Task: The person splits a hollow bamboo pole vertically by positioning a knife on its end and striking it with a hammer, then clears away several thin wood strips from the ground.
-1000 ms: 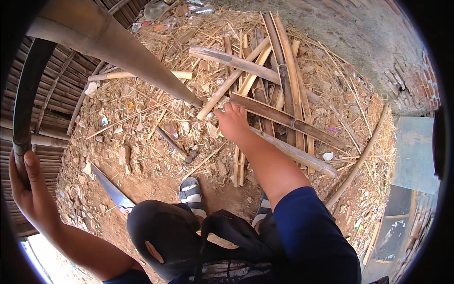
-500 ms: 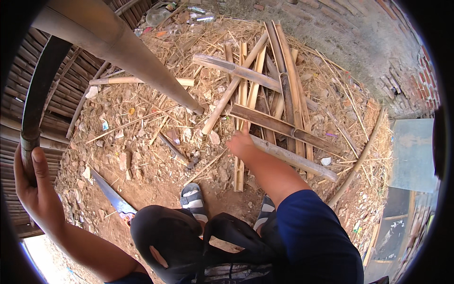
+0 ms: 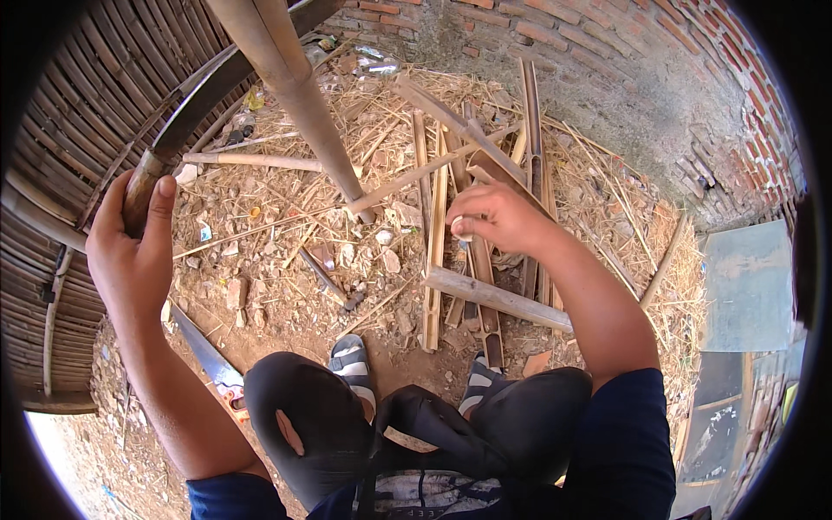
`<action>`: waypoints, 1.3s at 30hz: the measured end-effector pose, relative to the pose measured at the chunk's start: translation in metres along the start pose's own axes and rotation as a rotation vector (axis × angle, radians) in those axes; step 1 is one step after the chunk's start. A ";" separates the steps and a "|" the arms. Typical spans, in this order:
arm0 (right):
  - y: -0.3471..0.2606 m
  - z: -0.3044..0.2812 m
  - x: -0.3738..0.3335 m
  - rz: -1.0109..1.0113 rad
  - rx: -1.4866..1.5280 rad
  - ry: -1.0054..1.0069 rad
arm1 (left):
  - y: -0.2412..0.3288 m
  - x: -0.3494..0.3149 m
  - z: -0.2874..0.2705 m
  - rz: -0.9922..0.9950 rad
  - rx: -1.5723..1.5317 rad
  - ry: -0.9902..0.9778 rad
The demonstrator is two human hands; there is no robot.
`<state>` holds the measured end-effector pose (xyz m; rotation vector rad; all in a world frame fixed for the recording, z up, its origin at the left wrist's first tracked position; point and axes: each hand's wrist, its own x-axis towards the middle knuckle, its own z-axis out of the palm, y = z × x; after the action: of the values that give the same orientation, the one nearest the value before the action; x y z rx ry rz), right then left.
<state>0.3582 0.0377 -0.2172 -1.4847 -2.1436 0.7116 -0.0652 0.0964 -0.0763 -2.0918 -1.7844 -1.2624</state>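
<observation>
My left hand (image 3: pixel 130 247) is closed round the wooden handle of a machete (image 3: pixel 198 104). Its long, dark, slightly curved blade points up and away, passing behind a thick bamboo pole (image 3: pixel 299 95). Over a loose heap of split bamboo, my right hand (image 3: pixel 501 217) is closed, thumb and fingers curled together. Something small and pale shows at its fingertips; I cannot tell whether it is the end of a strip. Below that hand lie split bamboo pieces (image 3: pixel 433 295) and a round bamboo length (image 3: pixel 503 299).
A hammer (image 3: pixel 325 277) and a handsaw (image 3: pixel 206 351) lie on the stony, straw-strewn ground. To the left stands a bamboo slat wall (image 3: pixel 52 312); a brick wall (image 3: pixel 607 78) rises at the far side. A pale sheet (image 3: pixel 750 286) leans at the right. My sandalled feet (image 3: pixel 351 360) are close by.
My right hand has risen from the bamboo and moved right. Several pieces in the heap lie differently. My left hand has moved up and right with the machete, and the view has shifted.
</observation>
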 end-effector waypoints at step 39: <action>0.115 -0.085 -0.621 0.467 0.950 2.631 | -0.001 -0.001 -0.006 0.040 0.107 -0.081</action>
<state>0.6975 -0.4994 -0.2623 -0.7738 0.5300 -0.3354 -0.0685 0.0925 -0.0737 -2.1366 -1.7895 -1.0630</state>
